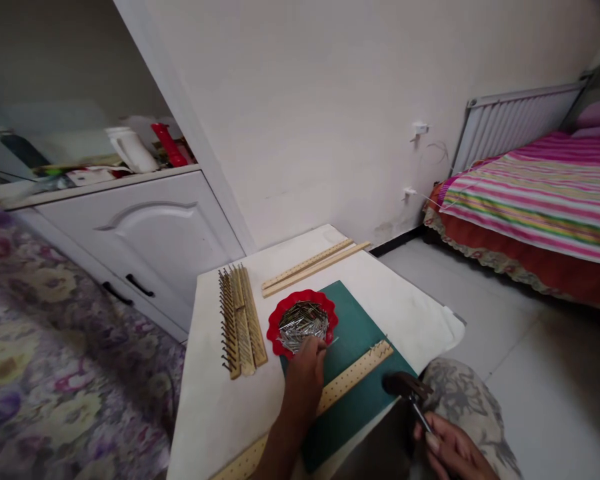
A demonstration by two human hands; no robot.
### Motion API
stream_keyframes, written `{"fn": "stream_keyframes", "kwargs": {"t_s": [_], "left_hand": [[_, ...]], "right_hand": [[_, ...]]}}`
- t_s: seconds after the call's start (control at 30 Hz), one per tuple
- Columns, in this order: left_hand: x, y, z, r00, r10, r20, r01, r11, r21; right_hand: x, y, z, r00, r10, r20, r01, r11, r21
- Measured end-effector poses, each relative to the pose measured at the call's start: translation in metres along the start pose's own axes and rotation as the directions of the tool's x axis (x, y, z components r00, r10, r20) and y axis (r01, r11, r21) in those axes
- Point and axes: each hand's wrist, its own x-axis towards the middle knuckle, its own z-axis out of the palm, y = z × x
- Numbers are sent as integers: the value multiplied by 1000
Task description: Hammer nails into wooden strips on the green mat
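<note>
My left hand [306, 365] is closed at the near rim of a scalloped red bowl [275, 328], with a thin nail [333, 342] poking out from its fingertips. Many loose nails [304, 322] fill the bowl. Under my left forearm runs a wooden strip [347, 381] with rows of small holes, lying across a green mat [343, 313]. A few nails [381, 348] stand in the strip's far right end. My right hand [447, 443] grips the handle of a claw hammer [407, 385], whose head hovers near the mat's right edge.
Left on the white table [207, 400] lie wooden strips full of upright nails [239, 320]. Two bare strips [310, 267] lie at the back. A white cabinet [145, 227] stands at left, a bed [540, 193] at right. My patterned knee [470, 400] is beside the table.
</note>
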Motion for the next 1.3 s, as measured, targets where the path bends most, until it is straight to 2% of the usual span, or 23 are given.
{"fn": "stream_keyframes", "kwargs": {"t_s": [0.07, 0.17, 0.33, 0.53, 0.7, 0.8, 0.87, 0.97, 1.03, 1.13, 1.2, 1.23, 1.3], "left_hand": [[-7, 6, 8, 1000, 6, 14, -5, 993, -122], [-14, 13, 21, 998, -48, 44, 57, 973, -225], [-31, 28, 40, 983, -126, 136, 167, 922, -350], [-60, 58, 61, 936, 22, 352, 138, 896, -422], [-64, 67, 62, 925, 67, 375, 114, 891, -440], [-62, 67, 64, 931, 33, 364, 164, 852, -498], [-62, 66, 71, 920, -48, 390, 290, 753, -591], [-64, 64, 86, 864, -161, 478, 492, 474, -730], [-67, 64, 96, 846, -199, 495, 533, 325, -781], [-69, 63, 102, 856, -216, 470, 513, 235, -826], [-65, 61, 97, 878, -210, 429, 474, 267, -839], [-61, 60, 93, 896, -211, 391, 441, 319, -839], [-48, 55, 83, 937, -227, 267, 346, 478, -807]], "right_hand": [[2, 0, -1, 998, -29, 62, 30, 999, -25], [4, 1, -2, 994, -43, 105, 47, 998, -38], [2, 1, 0, 998, -44, 45, 45, 999, -8], [1, -17, 3, 992, -84, -90, 85, 996, 3], [2, -15, 1, 989, -79, -128, 78, 997, -17], [1, -8, 1, 989, -81, -127, 82, 997, 3], [0, -5, 2, 990, -92, -106, 96, 995, 35], [1, -7, 6, 991, -97, -96, 104, 992, 72], [2, -9, 9, 987, -105, -121, 115, 990, 81], [3, -12, 12, 982, -106, -157, 120, 989, 81], [3, -12, 13, 983, -88, -158, 100, 992, 73], [3, -12, 12, 984, -80, -159, 91, 994, 67], [2, -10, 11, 984, -69, -162, 79, 995, 56]]}}
